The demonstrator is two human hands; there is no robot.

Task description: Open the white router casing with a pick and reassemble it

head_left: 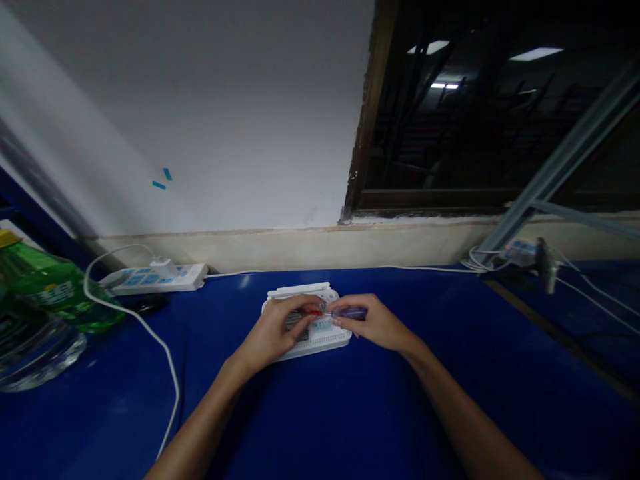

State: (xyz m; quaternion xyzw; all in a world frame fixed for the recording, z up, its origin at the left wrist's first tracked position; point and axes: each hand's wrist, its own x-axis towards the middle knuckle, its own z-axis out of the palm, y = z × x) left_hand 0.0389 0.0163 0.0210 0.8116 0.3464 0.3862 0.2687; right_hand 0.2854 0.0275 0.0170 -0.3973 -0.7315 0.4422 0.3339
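Observation:
A white plastic case [320, 348] with rows of small holes lies on the blue table [320, 413], straight in front of me. My left hand [273, 331] is over its left part, thumb and fingertips pinched on a small red piece [315, 313] whose kind is too small to tell. My right hand [380, 323] is closed around a screwdriver [355, 313] with a purple handle. Its thin shaft points left, close to the red piece; whether they touch I cannot tell. My fingers hide much of the case's upper face, where a pale blue patch [323, 325] shows.
A white power strip [157, 279] with a plugged-in charger [164, 267] stands at the back left, its cable [167, 353] running forward. Large bottles [55, 287] stand at the far left. Cables [483, 260] and a metal post [555, 160] are at the right, below a dark window [475, 107].

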